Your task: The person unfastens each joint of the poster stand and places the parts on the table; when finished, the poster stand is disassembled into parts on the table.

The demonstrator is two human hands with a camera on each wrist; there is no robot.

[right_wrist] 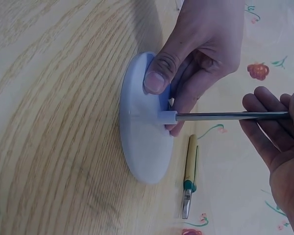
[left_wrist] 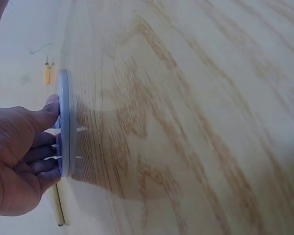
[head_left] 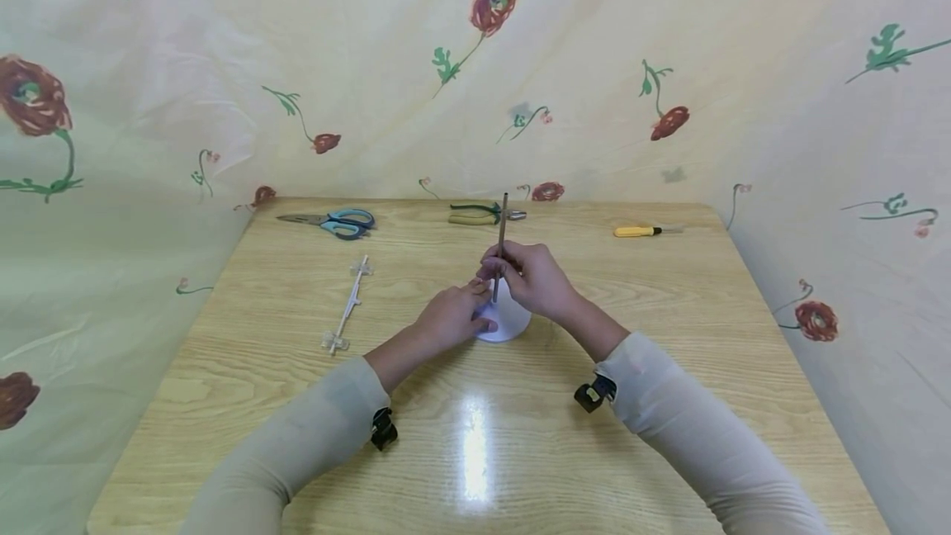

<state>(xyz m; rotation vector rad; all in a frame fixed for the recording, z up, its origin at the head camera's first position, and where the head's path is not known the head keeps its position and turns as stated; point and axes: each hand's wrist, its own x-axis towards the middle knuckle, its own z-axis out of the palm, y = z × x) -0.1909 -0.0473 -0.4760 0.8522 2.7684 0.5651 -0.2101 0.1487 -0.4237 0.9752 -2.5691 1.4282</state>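
Note:
A white round base (head_left: 513,322) with a short raised socket (right_wrist: 167,117) lies on the table in front of me. My left hand (head_left: 449,316) holds it down, the thumb and bent fingers set on its upper face beside the socket. In my right hand (head_left: 546,279) a thin metal rod (head_left: 503,225) is pinched between thumb and fingers. The rod stands nearly upright, slightly tilted, and its lower end meets the socket, as the right wrist view (right_wrist: 210,116) shows. The left wrist view has the base (left_wrist: 64,122) edge-on under the left fingertips.
To the left lies a thin white stick (head_left: 349,304) with clear plastic pieces at both ends. Along the back edge are blue-handled scissors (head_left: 345,223), green-handled pliers (head_left: 475,215) and a yellow-handled screwdriver (head_left: 636,231). A flowered cloth (head_left: 401,48) hangs behind the wooden table (head_left: 654,271).

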